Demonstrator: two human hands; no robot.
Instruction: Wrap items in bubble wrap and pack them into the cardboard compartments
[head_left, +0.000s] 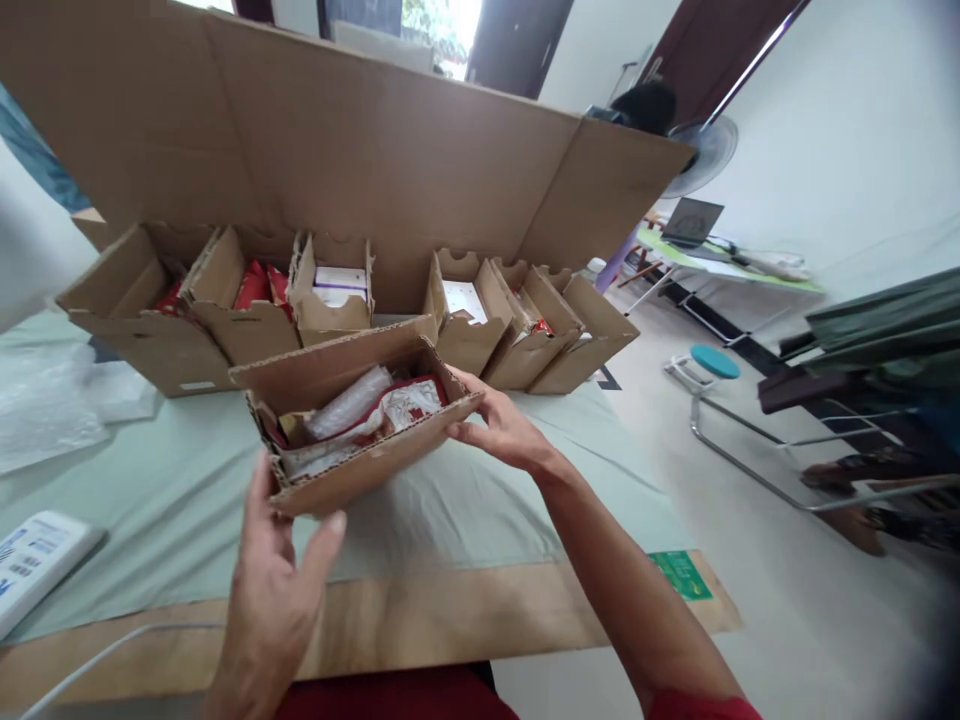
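Note:
I hold a small open cardboard box (352,470) above the table between both hands. Inside it lie a bubble-wrapped roll (346,402) and red and white packets (409,400). My left hand (274,590) grips the box's near left corner, thumb against the front wall. On the far right end my right hand (499,425) is closed over the edge. Behind the box stands a row of similar open cardboard boxes (240,330) with red packets and white items in them.
A large cardboard sheet (360,140) stands upright behind the row. The table carries a pale green cloth (465,500). A white device (34,565) and plastic wrap (52,400) lie at left. At right are a stool (712,362), a metal frame, a fan and a laptop.

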